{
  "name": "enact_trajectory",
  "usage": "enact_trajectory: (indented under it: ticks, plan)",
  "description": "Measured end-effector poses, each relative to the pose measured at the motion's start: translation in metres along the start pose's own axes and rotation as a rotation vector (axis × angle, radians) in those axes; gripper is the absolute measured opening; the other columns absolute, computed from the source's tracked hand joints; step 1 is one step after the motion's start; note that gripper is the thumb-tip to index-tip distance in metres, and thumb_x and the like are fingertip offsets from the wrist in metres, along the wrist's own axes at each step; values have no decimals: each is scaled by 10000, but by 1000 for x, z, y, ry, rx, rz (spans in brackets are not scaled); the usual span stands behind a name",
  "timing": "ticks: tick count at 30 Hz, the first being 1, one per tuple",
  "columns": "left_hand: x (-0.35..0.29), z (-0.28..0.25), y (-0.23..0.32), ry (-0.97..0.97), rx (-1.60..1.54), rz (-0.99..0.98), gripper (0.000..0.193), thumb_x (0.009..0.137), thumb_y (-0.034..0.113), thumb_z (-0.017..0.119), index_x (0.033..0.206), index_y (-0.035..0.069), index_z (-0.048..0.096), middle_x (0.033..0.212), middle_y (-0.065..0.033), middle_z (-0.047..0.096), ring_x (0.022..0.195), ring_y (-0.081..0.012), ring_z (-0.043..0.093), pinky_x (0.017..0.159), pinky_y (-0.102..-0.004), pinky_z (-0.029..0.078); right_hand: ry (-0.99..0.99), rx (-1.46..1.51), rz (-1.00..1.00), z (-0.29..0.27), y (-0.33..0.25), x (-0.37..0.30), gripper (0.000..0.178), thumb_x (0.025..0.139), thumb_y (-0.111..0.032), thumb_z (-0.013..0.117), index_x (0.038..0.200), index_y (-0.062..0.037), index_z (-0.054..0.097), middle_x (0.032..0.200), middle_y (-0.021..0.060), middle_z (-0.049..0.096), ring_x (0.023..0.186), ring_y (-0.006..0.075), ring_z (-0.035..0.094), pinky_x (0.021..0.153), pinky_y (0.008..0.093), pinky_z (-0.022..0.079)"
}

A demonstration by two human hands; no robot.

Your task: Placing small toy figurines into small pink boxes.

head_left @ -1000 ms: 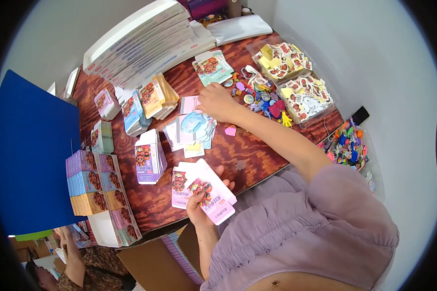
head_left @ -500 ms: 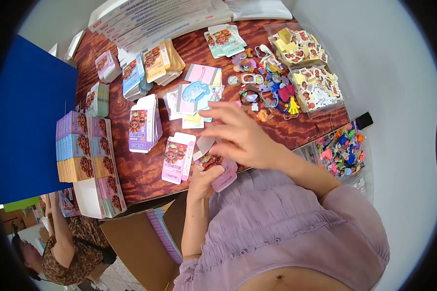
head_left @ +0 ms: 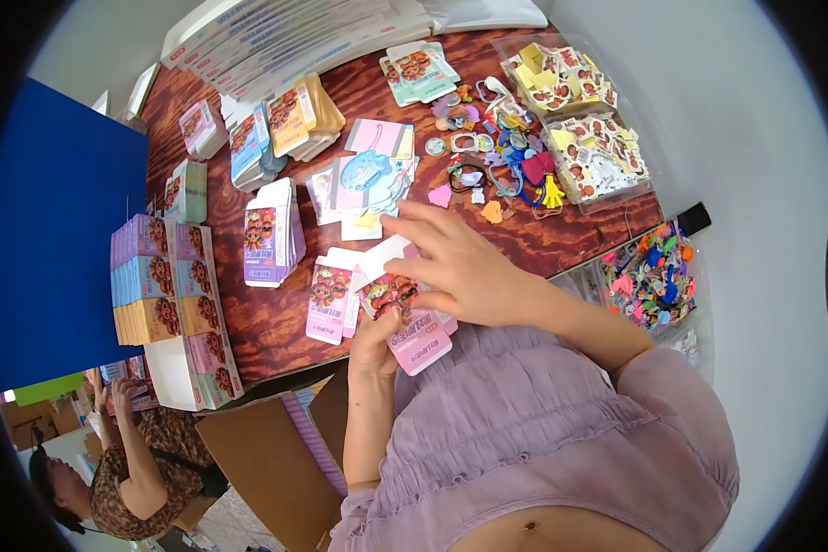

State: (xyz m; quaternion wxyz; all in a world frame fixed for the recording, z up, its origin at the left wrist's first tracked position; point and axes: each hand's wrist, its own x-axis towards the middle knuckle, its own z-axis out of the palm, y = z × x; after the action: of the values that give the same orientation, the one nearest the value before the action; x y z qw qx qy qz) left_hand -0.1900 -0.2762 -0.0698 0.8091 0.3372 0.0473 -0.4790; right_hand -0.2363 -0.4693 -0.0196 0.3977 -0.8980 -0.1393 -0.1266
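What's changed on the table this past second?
The right hand has come back from the card pile toward the body, over the pink carton in the left hand. The left hand keeps its hold; the purple carton stack and yellow carton stack stayed put.

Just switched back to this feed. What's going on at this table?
A person holds at least one pink carton in the left hand, near the table edge. The right hand is over its white upper flap; whether the fingers touch it is unclear. Another pink carton lies on the table just to the left. Farther in are a stack of purple cartons, a loose pile of flat printed pieces and scattered colourful trinkets.
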Motion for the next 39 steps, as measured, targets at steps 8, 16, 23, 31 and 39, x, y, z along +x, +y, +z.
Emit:
enact_trajectory:
  ticks: [8, 16, 23, 31, 39]
  plan:
    - [3, 22, 6, -135, 462, 45, 608, 759, 57, 800, 1287, 0, 505, 1181, -44, 575, 1055, -131, 557, 881, -299, 477, -138, 210, 55, -6, 14, 0, 194, 731, -157, 775, 817, -18, 671, 1408, 153, 475, 1341, 381, 369, 1090, 511, 312]
    - [7, 7, 5, -15, 348, 132, 491, 757, 109, 816, 1177, 2, 585, 1022, -86, 680, 909, -207, 685, 801, -331, 573, -34, 684, 226, -4, 23, -1, 247, 868, -145, 684, 1090, -37, 699, 1365, 124, 529, 1254, 247, 494, 1027, 395, 402]
    - [16, 1, -13, 31, 200, 282, 661, 850, 454, 723, 1289, 15, 496, 1124, -107, 652, 948, -230, 684, 837, -379, 590, 153, 646, 208, 18, 19, -11, 351, 919, -109, 636, 1256, -13, 626, 1157, 95, 603, 1057, 159, 583, 840, 282, 483]
    - [14, -6, -19, 76, 165, 276, 603, 927, 445, 616, 1333, 26, 462, 1168, -88, 633, 1001, -203, 660, 875, -356, 557, 140, 632, 234, 13, 19, -14, 246, 868, -21, 668, 1112, 19, 664, 983, 65, 637, 893, 156, 613, 767, 283, 480]
    - [-1, 29, -6, 244, 770, 521, 515, 896, -85, 598, 1384, -27, 444, 1109, -106, 659, 977, -139, 649, 836, -247, 519, 293, 567, 340, 8, 31, -18, 182, 884, -35, 667, 1057, 23, 669, 996, 64, 619, 912, 134, 601, 787, 266, 486]
